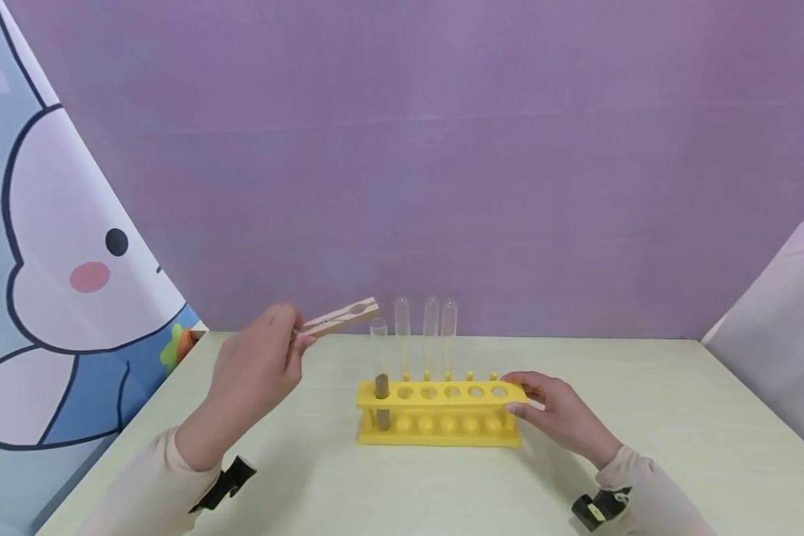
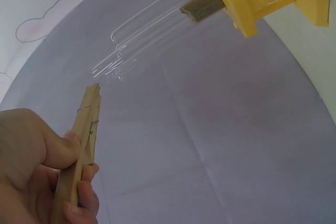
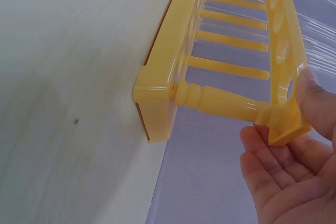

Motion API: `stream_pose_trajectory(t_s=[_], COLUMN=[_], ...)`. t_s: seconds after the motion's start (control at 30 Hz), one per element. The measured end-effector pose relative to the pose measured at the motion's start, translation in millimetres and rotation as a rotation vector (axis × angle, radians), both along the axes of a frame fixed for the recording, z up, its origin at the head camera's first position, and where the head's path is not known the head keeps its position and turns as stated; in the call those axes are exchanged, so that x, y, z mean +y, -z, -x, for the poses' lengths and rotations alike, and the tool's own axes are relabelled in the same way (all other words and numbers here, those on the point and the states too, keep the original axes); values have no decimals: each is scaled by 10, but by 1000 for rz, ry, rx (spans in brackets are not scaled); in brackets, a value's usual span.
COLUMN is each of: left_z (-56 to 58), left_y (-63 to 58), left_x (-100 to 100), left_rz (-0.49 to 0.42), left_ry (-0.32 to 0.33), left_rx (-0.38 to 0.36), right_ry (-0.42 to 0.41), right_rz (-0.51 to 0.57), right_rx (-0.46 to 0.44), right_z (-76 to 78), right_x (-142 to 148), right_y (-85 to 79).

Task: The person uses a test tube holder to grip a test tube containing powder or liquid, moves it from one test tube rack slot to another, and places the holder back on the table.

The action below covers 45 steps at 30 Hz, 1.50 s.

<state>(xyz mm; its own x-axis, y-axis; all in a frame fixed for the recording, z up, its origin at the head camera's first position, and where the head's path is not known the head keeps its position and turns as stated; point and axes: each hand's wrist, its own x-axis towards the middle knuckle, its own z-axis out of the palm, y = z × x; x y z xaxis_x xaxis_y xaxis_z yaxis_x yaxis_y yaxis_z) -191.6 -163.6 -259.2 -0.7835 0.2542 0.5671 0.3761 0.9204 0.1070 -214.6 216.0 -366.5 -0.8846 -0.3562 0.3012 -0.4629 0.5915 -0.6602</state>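
My left hand (image 1: 257, 365) grips a wooden test tube holder (image 1: 342, 316) by its handles, thumb on one side and fingers curled round the other. The holder's tip points right, overlapping the space just above the nearest glass test tube (image 1: 378, 342) in the head view. At the right end of the yellow test tube rack (image 1: 435, 438), my right hand (image 1: 563, 413) pinches the upper plate between thumb and fingers. Several clear test tubes stand round end up along the rack's back. A brown rod with a rough end (image 2: 205, 6) stands in the leftmost hole.
The rack stands on a pale table (image 1: 308, 476). A purple cloth backdrop (image 1: 435, 171) rises behind it. On the left hangs a cartoon-printed panel (image 1: 53, 298), and a white cloth (image 1: 777, 298) hangs on the right. The other front holes of the rack hold nothing.
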Motion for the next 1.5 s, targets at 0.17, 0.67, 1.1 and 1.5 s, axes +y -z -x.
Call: stream_pose_trajectory(t_s=[0.17,0.67,1.1,1.5], left_z=[6,198,297,393], left_y=[19,285,678,949], left_x=[-18,-162,-270,-344], left_rz=[-31,-128,-151,-147], left_ry=[-18,17,22,26], left_rx=[-24,-171,-332,-442], right_ry=[-4,-10,-1,14], right_rz=[4,4,16,-10], right_rx=[4,8,-11,3], right_z=[-3,11,6,-12], right_x=[-4,2,-13,-11], right_y=[-14,-14,-9,1])
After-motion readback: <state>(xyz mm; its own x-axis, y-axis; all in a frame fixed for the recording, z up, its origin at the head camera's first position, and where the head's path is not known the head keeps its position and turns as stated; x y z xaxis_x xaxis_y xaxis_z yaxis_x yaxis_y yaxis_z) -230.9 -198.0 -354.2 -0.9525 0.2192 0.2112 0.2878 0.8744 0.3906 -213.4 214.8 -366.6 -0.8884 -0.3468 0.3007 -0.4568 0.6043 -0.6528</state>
